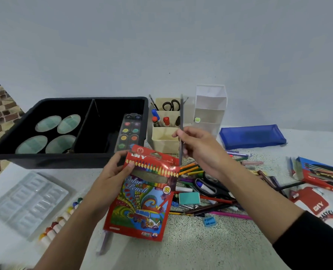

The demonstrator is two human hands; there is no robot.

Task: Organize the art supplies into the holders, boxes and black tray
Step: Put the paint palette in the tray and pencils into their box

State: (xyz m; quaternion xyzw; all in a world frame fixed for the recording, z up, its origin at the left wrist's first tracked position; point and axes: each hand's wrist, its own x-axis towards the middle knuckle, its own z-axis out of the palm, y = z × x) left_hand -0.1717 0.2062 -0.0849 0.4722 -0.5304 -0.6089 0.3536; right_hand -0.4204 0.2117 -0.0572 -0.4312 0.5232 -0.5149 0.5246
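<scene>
At frame centre, the left hand (112,172) grips the red pencil box (146,197) by its upper left edge, thumb on the printed face, over the bench (210,240). The right hand (200,151) pinches a grey pencil (181,115) upright, its lower end near the box's top flap. The pencil is judged light, stiff and smooth, so it is best held mid-shaft. The card box is light and crushable and should be gripped at its side edges.

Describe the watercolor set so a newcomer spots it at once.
Find the black tray, back left. Against its right wall sits the watercolor set. Unlike the four pale green ovals in the left compartment, it shows two columns of multicoloured discs.
</scene>
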